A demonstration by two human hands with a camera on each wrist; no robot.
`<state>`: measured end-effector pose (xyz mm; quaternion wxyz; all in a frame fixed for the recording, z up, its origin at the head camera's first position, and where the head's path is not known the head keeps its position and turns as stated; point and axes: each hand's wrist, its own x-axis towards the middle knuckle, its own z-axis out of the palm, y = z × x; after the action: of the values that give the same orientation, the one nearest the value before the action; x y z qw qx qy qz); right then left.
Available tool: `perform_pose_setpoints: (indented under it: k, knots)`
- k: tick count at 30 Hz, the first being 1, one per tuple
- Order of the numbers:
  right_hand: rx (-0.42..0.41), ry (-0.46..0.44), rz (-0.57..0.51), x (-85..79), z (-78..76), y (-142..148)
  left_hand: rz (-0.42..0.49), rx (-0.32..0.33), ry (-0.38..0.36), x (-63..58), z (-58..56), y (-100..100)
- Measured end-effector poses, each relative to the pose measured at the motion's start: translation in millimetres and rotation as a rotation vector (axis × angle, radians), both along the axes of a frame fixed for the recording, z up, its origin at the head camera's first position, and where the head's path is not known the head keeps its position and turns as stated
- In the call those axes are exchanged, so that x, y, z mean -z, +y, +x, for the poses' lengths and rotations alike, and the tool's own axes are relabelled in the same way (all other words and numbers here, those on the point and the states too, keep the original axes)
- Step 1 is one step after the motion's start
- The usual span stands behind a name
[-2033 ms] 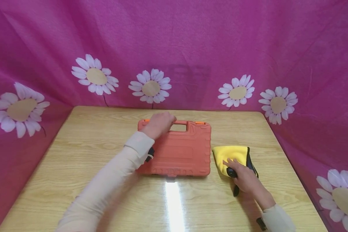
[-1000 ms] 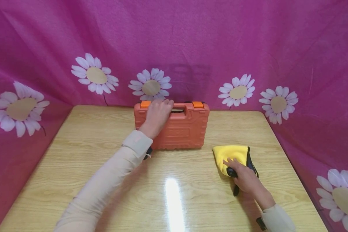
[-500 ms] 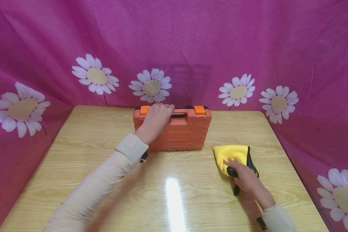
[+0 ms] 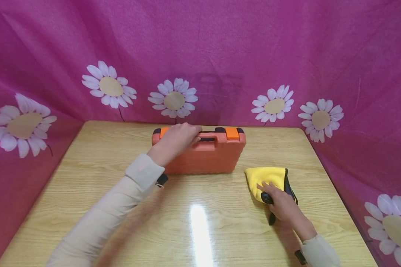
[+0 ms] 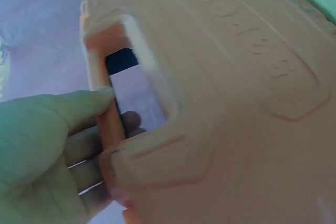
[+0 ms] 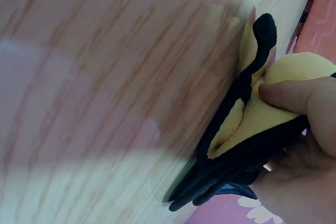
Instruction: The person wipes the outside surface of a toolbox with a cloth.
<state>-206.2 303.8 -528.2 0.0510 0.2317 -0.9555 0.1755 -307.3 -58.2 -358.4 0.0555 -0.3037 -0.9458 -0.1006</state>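
Note:
Near the back middle of the table, an orange-red plastic carrying case [image 4: 208,159] stands on its long edge, its top leaning toward me. Bright orange latches and black parts show along its upper side. My left hand [image 4: 178,141] grips the handle at its left part; the left wrist view shows the thumb [image 5: 86,106] on the near side and fingertips curled through the opening. To the right, my right hand [image 4: 282,204] pinches a folded yellow cloth [image 4: 269,176] with black edging. In the right wrist view its thumb [image 6: 286,94] presses into the yellow fabric.
The wooden table [image 4: 244,230] carries a bright light reflection at its front middle. A magenta curtain [image 4: 220,44] with large white daisies hangs around the back and both sides. The cloth lies a short way right of the case.
My left hand has raised the case from lying flat onto its edge, then tipped its top back toward me. The right hand and the cloth have stayed in place.

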Motion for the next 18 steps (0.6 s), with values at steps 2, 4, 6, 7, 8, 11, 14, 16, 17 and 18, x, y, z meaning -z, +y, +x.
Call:
perform_pose_setpoints:
  k: [2,4,6,7,8,11,14,16,17,18]
  knots:
    - [0.006,-0.022,0.004,-2.1,0.7,-1,0.005,0.009,-0.039,-2.6,3.3,0]
    - [0.015,-0.042,0.013,-3.6,1.1,-1,-0.003,0.016,-0.061,-4.2,6.2,0]
    - [0.022,-0.059,0.021,-4.6,0.9,-1,-0.017,0.024,-0.066,-5.0,8.9,-1]
    - [0.025,-0.065,0.023,-4.7,0.9,-1,-0.024,0.027,-0.068,-5.0,10.0,-1]
    - [0.025,-0.071,0.026,-4.8,0.8,-2,-0.030,0.029,-0.071,-5.3,11.5,-1]
    - [0.026,-0.078,0.030,-4.5,0.7,-2,-0.054,0.030,-0.093,-6.6,16.9,-2]
    - [0.022,-0.069,0.029,-3.8,0.7,-2,-0.082,0.029,-0.129,-8.8,24.8,-3]
    - [0.019,-0.060,0.026,-4.0,0.6,-1,-0.104,0.031,-0.149,-10.2,30.6,-3]
    - [0.016,-0.057,0.026,-4.4,0.7,-1,-0.111,0.033,-0.160,-10.6,33.7,-3]
    - [0.014,-0.056,0.025,-4.6,0.6,-1,-0.122,0.038,-0.166,-10.9,36.8,-3]
